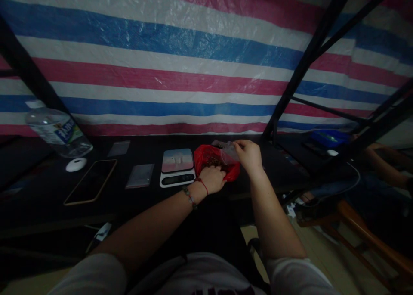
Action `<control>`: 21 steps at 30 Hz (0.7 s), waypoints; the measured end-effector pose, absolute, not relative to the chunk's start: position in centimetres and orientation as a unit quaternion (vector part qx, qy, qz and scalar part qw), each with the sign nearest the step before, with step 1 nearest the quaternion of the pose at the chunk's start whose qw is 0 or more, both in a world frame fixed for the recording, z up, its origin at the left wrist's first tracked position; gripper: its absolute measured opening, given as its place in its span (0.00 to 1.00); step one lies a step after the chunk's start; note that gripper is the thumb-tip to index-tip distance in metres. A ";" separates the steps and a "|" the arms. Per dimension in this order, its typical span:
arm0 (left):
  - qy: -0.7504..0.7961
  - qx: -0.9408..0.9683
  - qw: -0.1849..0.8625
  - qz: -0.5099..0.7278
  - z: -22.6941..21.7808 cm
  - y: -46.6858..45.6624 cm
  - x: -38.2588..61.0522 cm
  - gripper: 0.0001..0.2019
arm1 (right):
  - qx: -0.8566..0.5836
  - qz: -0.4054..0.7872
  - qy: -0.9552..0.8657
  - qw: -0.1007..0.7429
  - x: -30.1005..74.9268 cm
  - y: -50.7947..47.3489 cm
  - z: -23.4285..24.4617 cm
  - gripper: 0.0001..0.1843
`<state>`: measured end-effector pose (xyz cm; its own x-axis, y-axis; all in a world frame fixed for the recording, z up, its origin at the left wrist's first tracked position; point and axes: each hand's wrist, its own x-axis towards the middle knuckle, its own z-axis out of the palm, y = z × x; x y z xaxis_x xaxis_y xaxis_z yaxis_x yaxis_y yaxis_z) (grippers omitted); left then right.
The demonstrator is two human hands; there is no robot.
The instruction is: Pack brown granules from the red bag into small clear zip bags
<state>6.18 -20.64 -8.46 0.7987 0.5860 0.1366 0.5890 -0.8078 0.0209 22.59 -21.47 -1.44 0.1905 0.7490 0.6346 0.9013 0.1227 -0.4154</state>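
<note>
An open red plastic bag (200, 154) lies on the dark table, with small brownish bits (213, 159) inside. My left hand (211, 179) lies over the bag's near side, fingers apart and reaching toward the bits; its fingertips are partly hidden. A small clear plastic bag (228, 152) is pinched at its right edge by my right hand (250, 156), above the red bag's right side. Just left of the red bag stands a white kitchen scale (177, 178), on whose plate a small clear object (178, 158) seems to show, perhaps a reflection.
Flat clear bags (140, 175) lie left of the scale, near a phone (90, 182), a white mouse (76, 164) and a large plastic bottle (60, 129). A striped sheet (167, 79) hangs behind. Right of a black metal post (290, 86), another person's arm (385, 161) shows.
</note>
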 end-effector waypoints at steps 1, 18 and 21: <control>-0.311 -0.947 0.007 -0.077 -8.5 -20.5 6.1 0.16 | -0.649 -0.099 -0.628 0.417 22.5 -21.5 -1.4 0.12; -0.357 -0.658 -0.557 -0.360 -5.8 -20.7 -5.9 0.30 | -0.518 0.238 -0.552 0.609 14.3 -20.8 -4.1 0.17; -0.382 -0.632 -0.564 -0.371 -5.0 -21.6 -7.7 0.23 | -0.489 0.322 -0.541 0.604 12.0 -20.9 -5.1 0.15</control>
<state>-7.66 -21.58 -5.00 0.4331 0.9005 0.0388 0.0634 -0.0734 0.9953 12.00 -20.93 -5.10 0.2073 0.9178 0.3387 0.1398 0.3149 -0.9388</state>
